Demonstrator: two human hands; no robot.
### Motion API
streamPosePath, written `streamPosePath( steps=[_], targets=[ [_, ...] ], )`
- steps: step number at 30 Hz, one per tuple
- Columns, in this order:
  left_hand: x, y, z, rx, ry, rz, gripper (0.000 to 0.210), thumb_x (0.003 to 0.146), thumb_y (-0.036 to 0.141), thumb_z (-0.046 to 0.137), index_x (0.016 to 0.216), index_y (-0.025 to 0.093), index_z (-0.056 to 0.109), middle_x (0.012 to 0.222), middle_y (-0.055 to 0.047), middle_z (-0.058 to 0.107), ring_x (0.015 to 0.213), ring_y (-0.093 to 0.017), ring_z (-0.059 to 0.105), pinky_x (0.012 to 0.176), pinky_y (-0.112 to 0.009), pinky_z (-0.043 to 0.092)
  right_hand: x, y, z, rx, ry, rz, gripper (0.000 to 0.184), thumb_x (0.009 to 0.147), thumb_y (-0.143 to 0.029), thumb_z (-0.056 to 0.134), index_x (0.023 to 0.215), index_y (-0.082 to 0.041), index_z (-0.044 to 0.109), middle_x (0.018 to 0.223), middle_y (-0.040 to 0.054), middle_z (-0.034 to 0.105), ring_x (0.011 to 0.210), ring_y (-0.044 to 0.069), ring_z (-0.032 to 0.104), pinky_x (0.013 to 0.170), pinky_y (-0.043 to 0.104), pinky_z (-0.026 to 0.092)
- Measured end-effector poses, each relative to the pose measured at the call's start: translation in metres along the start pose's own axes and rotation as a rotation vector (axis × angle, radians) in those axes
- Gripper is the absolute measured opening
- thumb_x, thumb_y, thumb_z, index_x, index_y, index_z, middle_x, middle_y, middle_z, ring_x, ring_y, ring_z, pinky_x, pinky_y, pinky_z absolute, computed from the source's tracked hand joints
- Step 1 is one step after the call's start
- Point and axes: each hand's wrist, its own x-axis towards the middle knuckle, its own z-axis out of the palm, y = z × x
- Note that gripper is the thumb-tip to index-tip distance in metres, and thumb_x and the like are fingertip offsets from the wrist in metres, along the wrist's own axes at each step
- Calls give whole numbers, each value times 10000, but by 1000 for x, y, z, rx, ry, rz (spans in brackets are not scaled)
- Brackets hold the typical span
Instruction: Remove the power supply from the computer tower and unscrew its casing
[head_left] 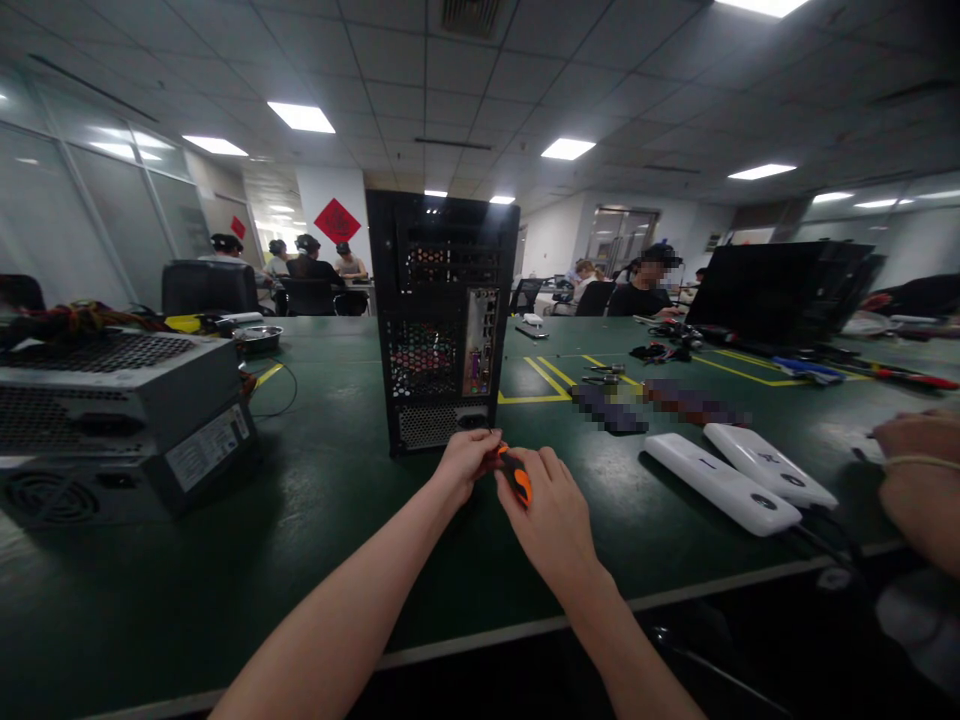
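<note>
A black computer case (382, 330) stands upright on the green table, its back panel facing me. The power supply (427, 427) shows in the lowest part of that panel. My right hand (546, 505) is wrapped round the orange and black handle of a screwdriver (517, 475), which points toward the panel's lower right corner. My left hand (469, 462) is closed in a pinch by the front end of the screwdriver, close to the power supply. The screwdriver's tip and whatever lies between the left fingertips are hidden.
Two grey power supplies (172, 430) are stacked at the left, near a metal bowl (259, 338). White power banks (720, 485) lie at the right. Beyond them are pliers (806, 370) and another black case (757, 295). A co-worker's hand (922, 470) is at the right edge.
</note>
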Motion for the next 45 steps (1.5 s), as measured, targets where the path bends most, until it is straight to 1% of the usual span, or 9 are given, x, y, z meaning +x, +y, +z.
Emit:
streamPosePath(
  steps=[4, 8, 12, 16, 19, 27, 33, 37, 45],
  targets=[
    [1, 3, 1, -26, 1, -21, 56, 747, 94, 576, 742, 81, 630, 585, -23, 595, 497, -63, 547, 466, -158, 415, 0, -2, 0, 38, -55, 120, 216, 878, -323, 369, 966, -161, 482, 775, 36, 597, 608, 161, 578, 519, 254, 391],
    [-2, 4, 3, -56, -6, -37, 105, 778, 59, 505, 804, 76, 605, 650, -48, 623, 560, -89, 594, 494, -175, 445, -2, 0, 3, -1, -15, -33, 118, 830, -173, 413, 858, -171, 527, 805, 50, 570, 722, 174, 565, 622, 273, 418],
    [-4, 3, 3, -44, -25, -23, 99, 787, 83, 496, 792, 83, 594, 639, -50, 628, 539, -94, 595, 461, -171, 435, -1, 2, 4, -25, -12, -131, 171, 782, -86, 424, 825, -184, 558, 819, 55, 533, 771, 188, 531, 697, 314, 430],
    [-2, 3, 2, -44, -13, -1, 89, 771, 69, 512, 796, 84, 596, 640, -42, 632, 513, -73, 579, 473, -163, 441, 0, 1, 3, 56, -22, 21, 223, 822, -226, 461, 1037, -172, 489, 876, 63, 561, 742, 190, 567, 621, 294, 446],
    [-2, 4, 2, -51, -15, -15, 114, 779, 59, 487, 844, 78, 578, 660, -57, 643, 538, -86, 600, 475, -165, 439, 0, 0, 3, 65, -67, 117, 191, 853, -292, 430, 983, -163, 485, 812, 46, 595, 650, 179, 582, 545, 273, 427],
    [-1, -1, 2, -24, -45, 11, 99, 788, 110, 511, 880, 93, 543, 718, -73, 653, 600, -113, 627, 501, -180, 452, -1, 1, 3, -74, -49, -132, 207, 749, -54, 442, 855, -185, 562, 849, 64, 535, 792, 201, 515, 705, 331, 434],
    [-1, 2, 1, -5, -35, -45, 203, 785, 95, 514, 987, 103, 519, 708, -69, 665, 535, -95, 603, 445, -158, 414, 0, -5, 5, 12, -118, 48, 206, 814, -187, 437, 1007, -150, 496, 907, 71, 509, 688, 155, 556, 531, 255, 434],
    [-1, 1, 2, -34, -39, -63, 225, 787, 100, 512, 1012, 120, 513, 719, -66, 666, 609, -113, 632, 478, -164, 439, -2, -5, 8, -37, -117, 27, 190, 814, -166, 416, 978, -156, 510, 912, 69, 510, 668, 148, 567, 507, 244, 431],
    [-2, 1, 2, -5, 18, 11, 64, 751, 110, 574, 695, 92, 600, 624, -29, 610, 514, -60, 562, 490, -157, 446, 0, 3, 3, 45, 4, -34, 213, 798, -128, 440, 995, -159, 516, 928, 79, 523, 837, 190, 552, 727, 325, 469]
  ],
)
